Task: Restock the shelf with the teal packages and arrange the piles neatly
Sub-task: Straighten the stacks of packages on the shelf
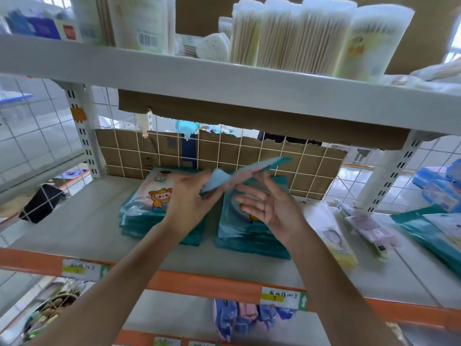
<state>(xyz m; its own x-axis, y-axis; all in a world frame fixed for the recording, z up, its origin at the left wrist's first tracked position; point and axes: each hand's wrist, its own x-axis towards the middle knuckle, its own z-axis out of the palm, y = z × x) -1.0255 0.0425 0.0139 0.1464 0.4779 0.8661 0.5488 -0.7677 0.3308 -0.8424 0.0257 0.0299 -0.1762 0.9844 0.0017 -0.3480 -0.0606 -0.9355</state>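
The shelf (82,221) bore a left pile (139,216) and a right pile (247,238), flat and side by side. Above them a blurred teal package (249,171) slanted from lower left up to the right. The left hand (189,196) pinched its low end with curled fingers. The right hand (272,206) was just under it, fingers spread and released.
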